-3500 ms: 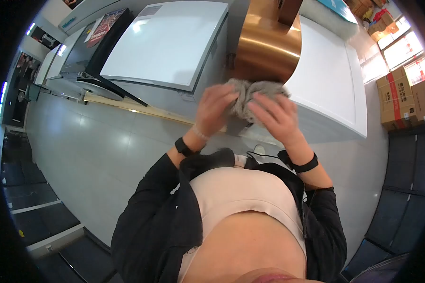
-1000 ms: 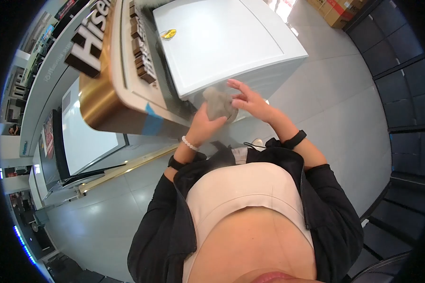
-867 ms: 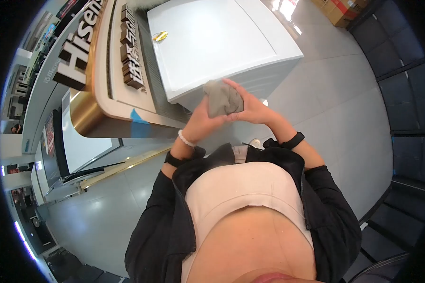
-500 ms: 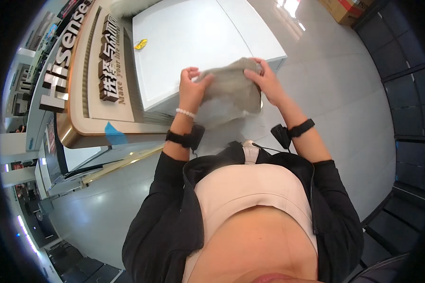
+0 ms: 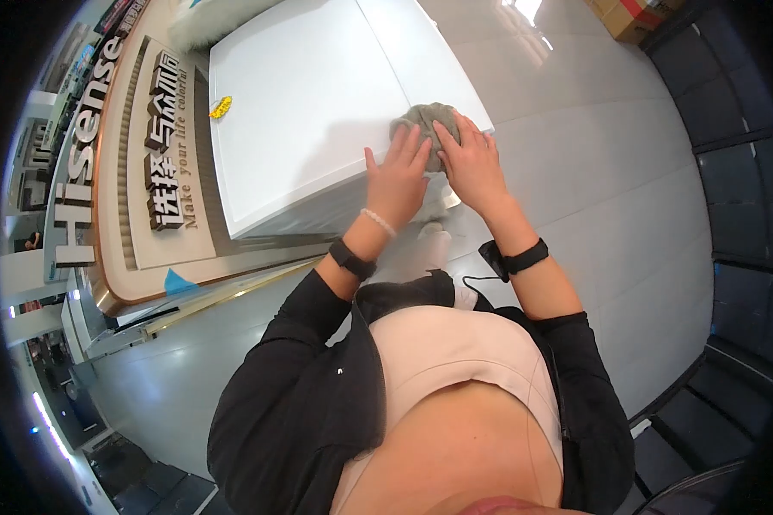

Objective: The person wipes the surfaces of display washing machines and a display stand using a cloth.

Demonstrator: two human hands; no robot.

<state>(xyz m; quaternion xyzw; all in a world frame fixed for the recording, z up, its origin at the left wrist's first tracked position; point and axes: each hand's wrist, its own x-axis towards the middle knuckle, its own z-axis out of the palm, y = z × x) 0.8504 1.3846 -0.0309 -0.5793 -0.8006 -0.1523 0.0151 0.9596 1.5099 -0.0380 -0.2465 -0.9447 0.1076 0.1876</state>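
Note:
A grey-green cloth [image 5: 427, 117] is bunched up at the near right corner of a white box-shaped appliance [image 5: 318, 94]. My right hand [image 5: 472, 163] lies over the right side of the cloth, fingers curled onto it. Against the cloth's left side rest the fingertips of my left hand [image 5: 399, 182]; its fingers are stretched out and the thumb points away over the white top. The underside of the cloth is hidden. A small yellow sticker [image 5: 221, 107] is on the appliance's left edge.
Left of the appliance stands a beige display stand [image 5: 137, 257] with raised lettering and a piece of blue tape [image 5: 179, 281]. White fluffy material [image 5: 215, 24] lies behind. A cardboard box [image 5: 631, 19] sits at the upper right, and dark panels [image 5: 751, 172] line the right side.
The cloth was held spread between both hands; now it is bunched on the appliance's corner. The left hand has moved right, closer to the right hand. The view has shifted slightly.

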